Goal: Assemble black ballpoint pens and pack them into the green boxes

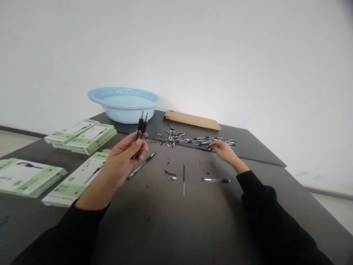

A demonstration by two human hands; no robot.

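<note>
My left hand (124,158) is closed around a small bunch of black gel pens (143,125). Two bare tips point upward from it, and the lower ends are hidden by my fingers. At the far right, my right hand (224,151) has its fingers pinched together at the edge of a heap of pens (202,140); what lies between the fingertips is too small to make out. One pen (142,165) lies slanted beside my left hand. Nearer the middle are a thin refill (184,179), a small black part (170,173) and a clear piece (172,177). Another pen (216,180) rests below my right hand.
Small caps or pen parts (171,138) are piled left of the pens. A light-blue basin (129,112) and a brown paper envelope (191,119) stand toward the wall. Green-and-white pen boxes (91,137) cover the left of the dark table (154,228). Ink smudges mark its surface.
</note>
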